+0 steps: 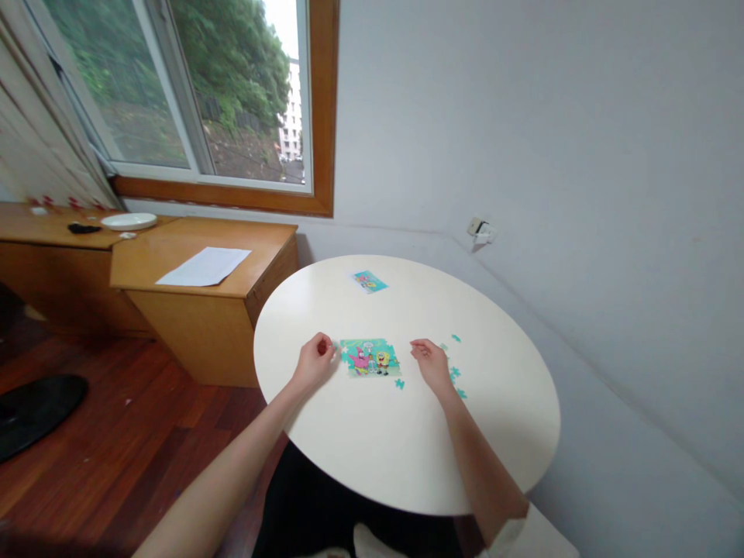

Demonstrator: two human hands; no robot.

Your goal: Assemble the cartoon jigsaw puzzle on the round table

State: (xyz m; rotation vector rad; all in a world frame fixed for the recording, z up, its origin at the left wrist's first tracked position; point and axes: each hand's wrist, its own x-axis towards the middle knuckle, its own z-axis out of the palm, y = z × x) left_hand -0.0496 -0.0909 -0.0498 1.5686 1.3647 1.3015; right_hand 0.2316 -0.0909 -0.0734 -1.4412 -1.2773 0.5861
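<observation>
A partly joined jigsaw puzzle (372,359) with cartoon figures on a teal ground lies flat on the round white table (372,442). At its left edge my left hand (315,361) is closed in a pinch on a small pale green puzzle piece (335,345). To the right of the puzzle, apart from it, my right hand (428,359) hovers with loosely curled fingers, their tips apart and nothing visible between them. One loose teal piece (400,384) lies just below the puzzle's lower right corner. Several more loose pieces (455,373) lie beside my right wrist, partly hidden by it.
A small picture card (370,281) with similar figures lies toward the table's far side. Left of the table stands a wooden cabinet (198,329) with a paper sheet (204,266) and a white plate (129,222). A wall socket (481,230) sits beyond the table.
</observation>
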